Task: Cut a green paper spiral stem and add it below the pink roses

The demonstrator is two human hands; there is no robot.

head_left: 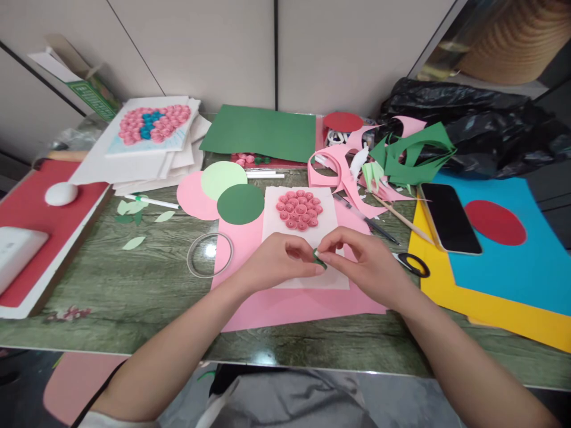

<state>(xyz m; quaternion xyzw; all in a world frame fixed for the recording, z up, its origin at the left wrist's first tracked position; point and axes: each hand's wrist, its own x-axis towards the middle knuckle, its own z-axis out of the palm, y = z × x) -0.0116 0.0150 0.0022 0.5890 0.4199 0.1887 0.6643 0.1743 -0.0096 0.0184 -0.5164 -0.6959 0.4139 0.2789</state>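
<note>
One left hand (279,261), one right hand (363,261), one green paper coil (319,257), one phone (450,218), one pair of scissors (413,264), one clear tape ring (210,254), three overlapping paper circles (241,204) and two red paper discs (342,121)

Nothing legible shows anywhere here; the print on the green box (94,98) at the back left is too small to read.

Green wood-grain table (134,285) bears a large pink paper sheet (285,306) centrally, yellow card sheet (491,312) at three o'clock, dark green paper sheet (263,132) at twelve.
</note>
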